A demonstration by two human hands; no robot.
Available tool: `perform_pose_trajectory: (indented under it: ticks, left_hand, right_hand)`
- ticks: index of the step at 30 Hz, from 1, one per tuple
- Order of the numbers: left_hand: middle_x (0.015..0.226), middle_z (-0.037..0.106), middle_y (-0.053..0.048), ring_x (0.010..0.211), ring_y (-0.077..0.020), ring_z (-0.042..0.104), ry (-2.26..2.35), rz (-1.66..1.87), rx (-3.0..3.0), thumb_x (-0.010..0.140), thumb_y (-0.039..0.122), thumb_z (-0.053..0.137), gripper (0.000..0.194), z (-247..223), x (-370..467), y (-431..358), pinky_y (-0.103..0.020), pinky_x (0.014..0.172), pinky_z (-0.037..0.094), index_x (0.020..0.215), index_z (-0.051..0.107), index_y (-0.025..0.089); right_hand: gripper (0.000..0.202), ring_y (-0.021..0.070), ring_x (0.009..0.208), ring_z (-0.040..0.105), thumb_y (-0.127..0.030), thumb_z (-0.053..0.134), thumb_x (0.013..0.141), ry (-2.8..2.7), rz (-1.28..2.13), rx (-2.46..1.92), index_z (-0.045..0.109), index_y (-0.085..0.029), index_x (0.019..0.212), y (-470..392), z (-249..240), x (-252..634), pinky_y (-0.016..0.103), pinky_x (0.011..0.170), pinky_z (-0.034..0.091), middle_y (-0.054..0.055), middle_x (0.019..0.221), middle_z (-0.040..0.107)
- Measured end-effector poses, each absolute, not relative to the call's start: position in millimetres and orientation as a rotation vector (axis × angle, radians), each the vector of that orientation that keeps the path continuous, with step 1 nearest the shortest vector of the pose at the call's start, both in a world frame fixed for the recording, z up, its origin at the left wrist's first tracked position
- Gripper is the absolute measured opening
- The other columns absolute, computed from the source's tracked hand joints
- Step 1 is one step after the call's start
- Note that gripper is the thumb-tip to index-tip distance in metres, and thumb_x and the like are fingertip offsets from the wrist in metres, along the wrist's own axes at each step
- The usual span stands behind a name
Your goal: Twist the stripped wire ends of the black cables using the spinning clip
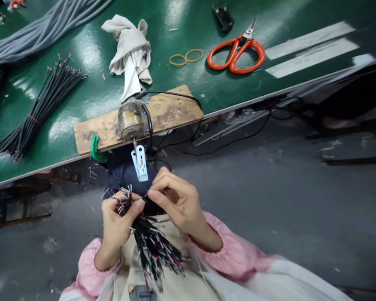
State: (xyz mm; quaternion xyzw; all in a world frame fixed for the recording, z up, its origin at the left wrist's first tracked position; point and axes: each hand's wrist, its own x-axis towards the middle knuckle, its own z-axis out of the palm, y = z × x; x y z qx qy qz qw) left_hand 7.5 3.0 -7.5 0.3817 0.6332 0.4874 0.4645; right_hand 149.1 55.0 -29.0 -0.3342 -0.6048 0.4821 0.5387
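Observation:
My left hand (pixel 117 221) is closed around a bundle of short black cables (pixel 153 242), whose red, white and black wire ends fan out above the fingers and below over my lap. Close beside its thumb, my right hand (pixel 180 202) pinches the end of one cable (pixel 146 195), where a bit of red shows; the rest of that cable is hidden. Just beyond the fingers, a light blue clothespin (pixel 140 163) hangs on the shaft of a small, grimy motor (pixel 130 119). The motor is fixed to a wooden board (pixel 172 106) at the table edge.
On the green table (pixel 90 92) lie a tied cable bundle (pixel 39 113), grey cables (pixel 47 31), a cloth (pixel 130 50), rubber bands (pixel 186 57) and orange-handled scissors (pixel 235 54). A green clamp (pixel 95 149) grips the board's left end. A black cord (pixel 175 93) runs over the board.

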Motion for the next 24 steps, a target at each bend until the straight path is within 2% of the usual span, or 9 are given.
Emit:
perform_pose_trajectory:
  ticks: [4,6,14,18,24]
  left_hand:
    - [0.052,0.062,0.001,0.044,-0.0101,0.053,1.536,1.183,0.878,0.075,0.050,0.080,0.036,-9.5,6.6,0.3,-0.020,0.043,0.044,0.065,0.072,0.016]
    - [0.051,0.061,0.001,0.042,-0.0102,0.053,1.523,1.163,0.858,0.075,0.054,0.080,0.040,-9.4,6.7,0.4,-0.020,0.041,0.044,0.065,0.072,0.015]
    - [0.047,0.060,0.001,0.036,-0.0099,0.053,1.522,1.130,0.851,0.076,0.057,0.077,0.044,-8.9,4.7,0.9,-0.020,0.037,0.045,0.065,0.071,0.015]
    - [0.045,0.058,0.002,0.032,-0.0079,0.049,1.533,1.107,0.859,0.077,0.057,0.077,0.046,-7.4,4.6,1.3,-0.018,0.034,0.041,0.061,0.069,0.015]
    - [0.049,0.060,0.002,0.033,-0.0080,0.051,1.601,1.207,0.858,0.075,0.053,0.080,0.040,-11.8,5.8,-1.6,-0.017,0.031,0.041,0.064,0.073,0.015]
  right_hand:
    - [0.017,0.0150,0.058,0.056,-0.014,0.067,0.086,-1.415,1.156,-0.749,0.066,-0.020,0.070,50.5,-35.6,148.8,0.034,0.063,0.046,-0.001,0.062,0.066]
    - [0.015,0.0154,0.057,0.057,-0.018,0.069,0.087,-1.422,1.171,-0.741,0.070,-0.021,0.072,51.9,-38.4,151.0,0.035,0.063,0.047,0.000,0.063,0.070]
    - [0.006,0.0189,0.064,0.065,-0.028,0.077,0.085,-1.412,1.161,-0.741,0.081,-0.025,0.087,55.5,-42.9,145.6,0.038,0.068,0.053,0.004,0.072,0.076]
    - [0.007,0.0178,0.062,0.064,-0.022,0.075,0.085,-1.365,1.156,-0.714,0.081,-0.025,0.083,54.0,-43.2,138.7,0.035,0.064,0.051,0.003,0.069,0.076]
    - [0.008,0.0162,0.060,0.063,-0.017,0.075,0.082,-1.326,1.249,-0.759,0.079,-0.022,0.079,56.9,-41.0,143.7,0.034,0.065,0.049,0.003,0.069,0.077]
